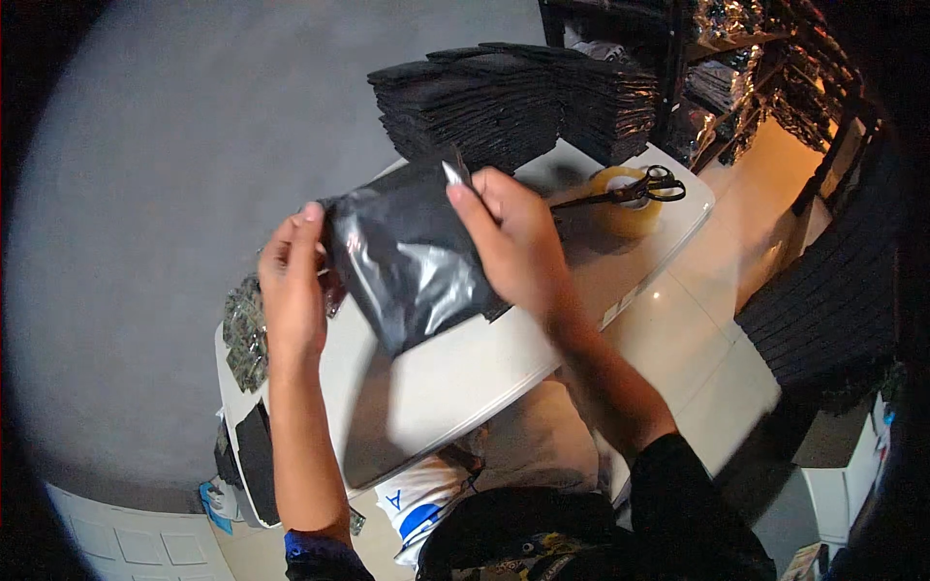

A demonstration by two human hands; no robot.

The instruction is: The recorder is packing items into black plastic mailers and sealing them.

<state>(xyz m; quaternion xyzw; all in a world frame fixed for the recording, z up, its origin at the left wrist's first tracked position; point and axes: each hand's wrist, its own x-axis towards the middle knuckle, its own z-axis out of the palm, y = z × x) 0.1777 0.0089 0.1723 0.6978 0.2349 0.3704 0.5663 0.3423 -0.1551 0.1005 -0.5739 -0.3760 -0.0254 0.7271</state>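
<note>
Both hands up over the worktop w/ a black poly bag between them: left hand pinches its left edge, right hand grips top right corner, forearms angled inward.

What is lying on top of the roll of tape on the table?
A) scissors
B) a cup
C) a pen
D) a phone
A: black-handled scissors lie across the top of the tape roll, at the far end of the table, beyond the two hands holding the black bag.
</note>
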